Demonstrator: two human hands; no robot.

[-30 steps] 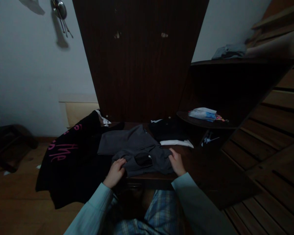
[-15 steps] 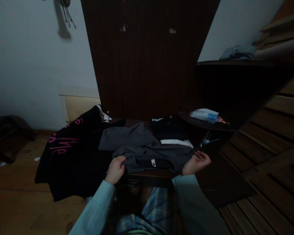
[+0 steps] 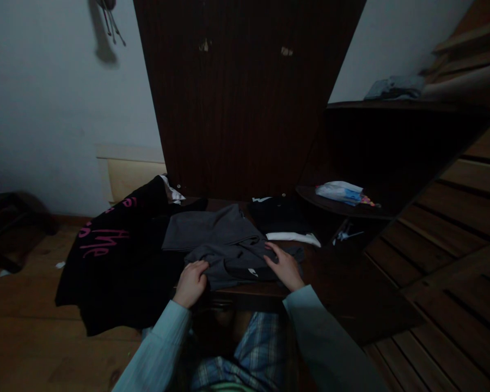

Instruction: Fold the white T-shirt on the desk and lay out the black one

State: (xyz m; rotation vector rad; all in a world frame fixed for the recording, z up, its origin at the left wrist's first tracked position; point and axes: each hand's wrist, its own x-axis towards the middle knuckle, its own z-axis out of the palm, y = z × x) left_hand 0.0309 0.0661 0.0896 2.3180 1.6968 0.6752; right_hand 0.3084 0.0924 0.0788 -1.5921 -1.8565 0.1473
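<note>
A dark grey garment (image 3: 228,256) lies partly folded on a small dark wooden table (image 3: 330,272) in front of me. My left hand (image 3: 191,282) grips its near left edge, fingers curled over the cloth. My right hand (image 3: 283,267) lies flat on the garment's right part, fingers stretched out and pressing down. A small white label (image 3: 252,271) shows on the cloth between my hands.
A black garment with pink lettering (image 3: 110,256) hangs off the table's left side. A black folded piece (image 3: 280,215) and a white one (image 3: 293,237) lie behind. A plastic packet (image 3: 341,192) sits on a dark shelf at right. A tall dark wooden panel (image 3: 245,98) stands behind.
My right hand first drew the garment's right side outward, then came back left and now lies flat on the cloth. The left hand kept its grip on the near left edge.
</note>
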